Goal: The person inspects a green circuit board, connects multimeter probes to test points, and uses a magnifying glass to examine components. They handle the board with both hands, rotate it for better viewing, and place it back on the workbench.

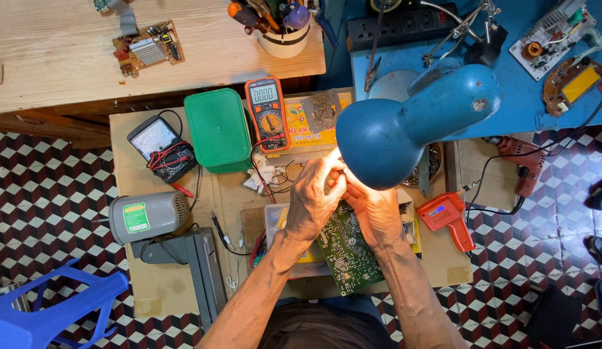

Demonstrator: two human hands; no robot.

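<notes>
Both hands meet under the blue lamp, fingers curled together. The left hand and right hand grip the green circuit board at its upper edge.

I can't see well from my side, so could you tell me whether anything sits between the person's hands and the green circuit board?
Nothing visible does. The left hand and right hand both rest directly on the green circuit board. The blue lamp shade hangs above and hides the fingertips from the camera, so what they pinch there cannot be told.

An orange multimeter with grey screen stands beside a green-labelled grey motor and an analog meter's white dial.
</notes>
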